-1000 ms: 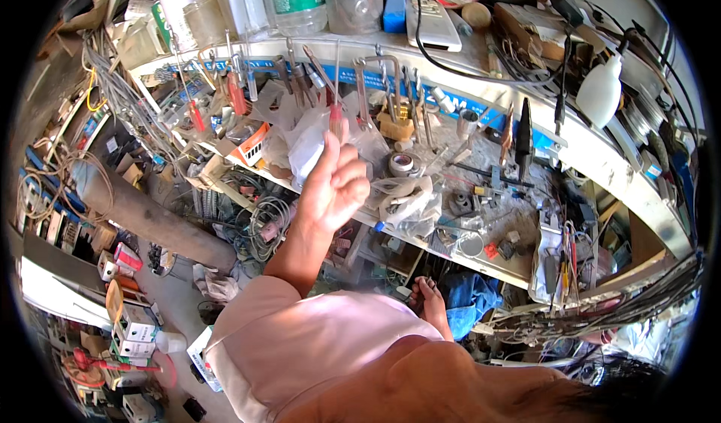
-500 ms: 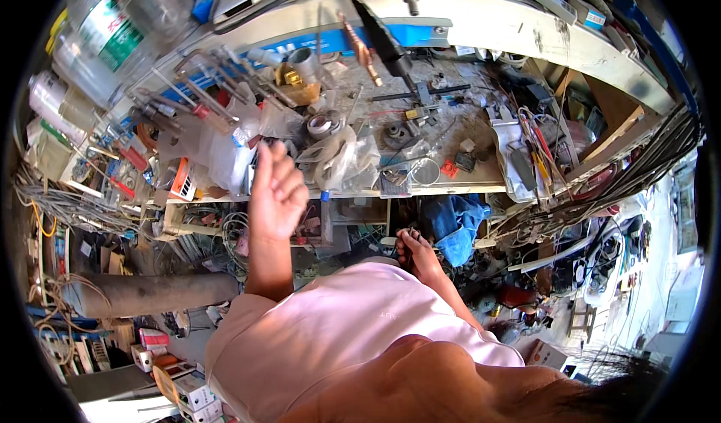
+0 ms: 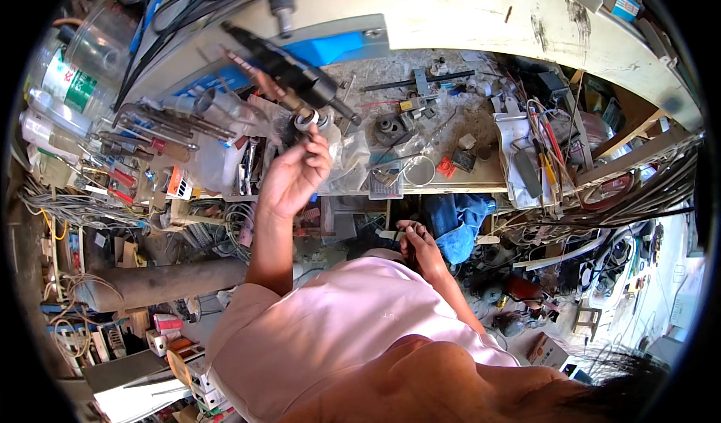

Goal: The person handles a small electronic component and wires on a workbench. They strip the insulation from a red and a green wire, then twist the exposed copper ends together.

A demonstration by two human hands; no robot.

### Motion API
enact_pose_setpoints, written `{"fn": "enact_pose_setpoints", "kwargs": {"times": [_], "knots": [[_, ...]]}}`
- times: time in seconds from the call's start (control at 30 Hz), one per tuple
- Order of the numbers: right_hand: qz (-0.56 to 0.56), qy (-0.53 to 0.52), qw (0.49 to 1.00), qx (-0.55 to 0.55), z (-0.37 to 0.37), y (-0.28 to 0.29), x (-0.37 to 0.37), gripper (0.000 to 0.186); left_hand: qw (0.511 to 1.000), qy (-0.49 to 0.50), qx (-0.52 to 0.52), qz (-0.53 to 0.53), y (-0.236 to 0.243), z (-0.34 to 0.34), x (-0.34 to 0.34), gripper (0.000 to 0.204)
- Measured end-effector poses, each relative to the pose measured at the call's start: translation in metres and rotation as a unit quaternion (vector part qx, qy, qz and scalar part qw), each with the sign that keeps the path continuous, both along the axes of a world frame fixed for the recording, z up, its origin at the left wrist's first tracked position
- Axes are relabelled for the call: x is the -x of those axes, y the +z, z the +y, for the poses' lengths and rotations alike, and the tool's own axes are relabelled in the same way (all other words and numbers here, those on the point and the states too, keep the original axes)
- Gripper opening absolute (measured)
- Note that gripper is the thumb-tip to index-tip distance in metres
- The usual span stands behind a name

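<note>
My left hand [image 3: 295, 174] is raised over the bench's front edge, palm showing and fingers loosely bent, with nothing visible in it. Its fingertips overlap a white ring-shaped roll [image 3: 309, 120]; whether they touch it I cannot tell. A copper-coloured pointed rod [image 3: 263, 79] and a thick black tool [image 3: 289, 70] hang above, their lower ends near that hand. Low at the bench front, by a blue cloth [image 3: 460, 224], my right hand [image 3: 422, 244] is curled around something small and dark that I cannot make out.
Hand tools [image 3: 161, 126] and clear plastic bottles [image 3: 71, 85] crowd the left. A small clear box [image 3: 385, 183] sits at the front edge of the bench [image 3: 458, 183]. Pliers and cables [image 3: 537, 149] lie right. A large grey cylinder [image 3: 161, 284] lies below left.
My left hand has moved right and up toward the white roll, its palm turned more into view. The hanging tools appear further left as the view shifts; my right hand stays low and curled.
</note>
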State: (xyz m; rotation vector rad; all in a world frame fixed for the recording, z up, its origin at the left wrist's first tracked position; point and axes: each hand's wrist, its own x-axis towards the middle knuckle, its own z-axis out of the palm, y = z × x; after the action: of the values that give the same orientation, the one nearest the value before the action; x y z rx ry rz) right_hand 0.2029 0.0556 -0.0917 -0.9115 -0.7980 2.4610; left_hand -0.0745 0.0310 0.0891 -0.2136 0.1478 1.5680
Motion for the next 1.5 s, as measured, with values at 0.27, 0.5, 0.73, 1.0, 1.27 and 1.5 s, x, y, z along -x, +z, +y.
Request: {"fn": "enact_pose_setpoints", "kwargs": {"times": [0.27, 0.5, 0.73, 1.0, 1.27, 1.5], "knots": [[0.005, 0.003, 1.000, -0.006, 0.019, 0.002, -0.008, 0.028, 0.972, 0.081, -0.006, 0.220, 0.016, 0.054, 0.055, 0.018], [0.014, 0.034, 0.999, -0.025, 0.028, -0.007, -0.011, 0.025, 0.882, -0.062, -0.030, 0.466, -0.044, 0.140, 0.146, 0.017], [0.010, 0.021, 0.999, -0.041, 0.032, -0.011, -0.016, 0.022, 0.493, -0.066, 0.117, 0.859, -0.072, 0.207, 0.129, 0.019], [-0.006, 0.017, 0.998, -0.052, 0.033, -0.005, -0.021, 0.019, 0.248, -0.085, 0.143, 0.954, -0.085, 0.260, 0.128, 0.021], [0.011, 0.004, 1.000, -0.017, 0.035, -0.004, -0.023, 0.018, 0.251, -0.099, 0.127, 0.954, -0.080, 0.276, 0.124, 0.023], [0.020, 0.014, 1.000, -0.002, 0.034, -0.003, -0.021, 0.019, 0.253, -0.087, 0.116, 0.956, -0.088, 0.282, 0.112, 0.025]]}}
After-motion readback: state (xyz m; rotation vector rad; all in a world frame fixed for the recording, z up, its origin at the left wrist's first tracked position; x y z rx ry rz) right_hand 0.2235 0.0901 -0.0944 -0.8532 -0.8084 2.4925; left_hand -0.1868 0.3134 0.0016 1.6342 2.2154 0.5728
